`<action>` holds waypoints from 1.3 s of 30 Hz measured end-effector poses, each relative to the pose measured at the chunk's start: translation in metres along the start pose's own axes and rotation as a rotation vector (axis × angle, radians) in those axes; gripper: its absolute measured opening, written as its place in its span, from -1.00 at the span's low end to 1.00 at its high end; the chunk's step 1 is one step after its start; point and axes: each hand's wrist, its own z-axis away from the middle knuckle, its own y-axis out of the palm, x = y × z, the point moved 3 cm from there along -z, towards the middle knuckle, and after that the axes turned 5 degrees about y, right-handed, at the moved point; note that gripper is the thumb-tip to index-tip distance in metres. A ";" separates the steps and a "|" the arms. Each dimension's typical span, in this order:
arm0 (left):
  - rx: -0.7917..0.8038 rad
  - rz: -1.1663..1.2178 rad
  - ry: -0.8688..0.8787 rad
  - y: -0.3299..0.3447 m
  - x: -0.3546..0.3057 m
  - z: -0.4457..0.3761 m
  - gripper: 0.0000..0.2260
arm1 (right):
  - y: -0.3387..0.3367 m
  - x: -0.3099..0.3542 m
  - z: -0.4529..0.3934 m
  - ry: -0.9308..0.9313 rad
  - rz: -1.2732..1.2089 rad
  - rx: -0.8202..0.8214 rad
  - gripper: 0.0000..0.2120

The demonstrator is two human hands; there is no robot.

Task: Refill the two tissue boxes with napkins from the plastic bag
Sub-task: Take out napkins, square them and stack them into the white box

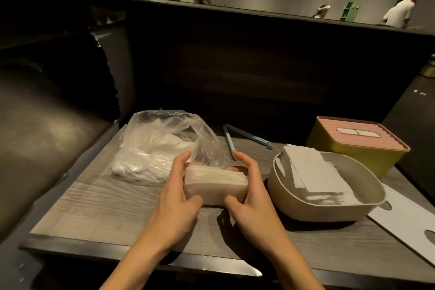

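The wood-grain tabletop (pixel 77 198) carries everything within easy reach of the person seated at its near edge. At the back left, the clear plastic bag (pixel 155 146) lies slumped with its mouth gaping toward the hands, probably left open so more napkins can be drawn out. To the right sits the beige tissue box (pixel 313 205), lid off and open upward, with folded napkins already leaning inside it (its flat white lid (pixel 404 226) appears to lie just beside it at the right edge). Behind it the yellow tissue box (pixel 348 148) stands closed under a pink ribbed lid, so it looks either finished or not yet begun. A pair of blue tongs (pixel 237 136) rests unused between bag and boxes. In the middle, the left hand (pixel 179 190) and right hand (pixel 249 193) squeeze a stack of napkins (pixel 215 183) from both ends, fingers curled round it just above the tabletop, seemingly to square it before it goes into the open box.
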 end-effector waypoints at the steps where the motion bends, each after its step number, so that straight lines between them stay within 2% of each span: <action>1: 0.021 -0.019 0.000 0.001 -0.001 0.001 -0.21 | 0.001 0.000 0.000 0.003 0.007 0.003 -0.21; 9: -0.005 -0.014 -0.048 -0.003 -0.001 0.001 -0.37 | -0.001 -0.001 0.002 0.055 0.025 -0.001 -0.24; 14: -0.060 -0.138 -0.051 -0.013 0.000 0.001 -0.68 | -0.001 -0.003 0.003 0.078 0.068 -0.029 -0.45; 19: -0.020 -0.066 -0.046 -0.011 -0.008 0.002 -0.70 | -0.004 -0.009 0.000 0.089 -0.017 -0.133 -0.48; 26: 0.008 -0.106 -0.077 -0.012 -0.002 0.003 -0.63 | -0.003 -0.004 0.002 0.103 0.022 -0.093 -0.31; 29: 0.003 -0.147 -0.107 -0.010 -0.002 0.002 -0.57 | -0.001 -0.002 0.003 0.103 0.083 -0.057 -0.28; 33: 0.007 -0.211 -0.102 -0.007 -0.004 0.004 -0.59 | 0.001 0.001 0.004 0.101 0.130 0.000 -0.27; 36: -0.009 -0.198 -0.083 -0.008 -0.004 0.004 -0.65 | -0.002 0.000 0.005 0.115 0.097 -0.027 -0.30; 39: -0.058 -0.106 -0.080 -0.012 -0.006 0.002 -0.70 | -0.003 0.002 0.005 0.082 0.068 -0.067 -0.42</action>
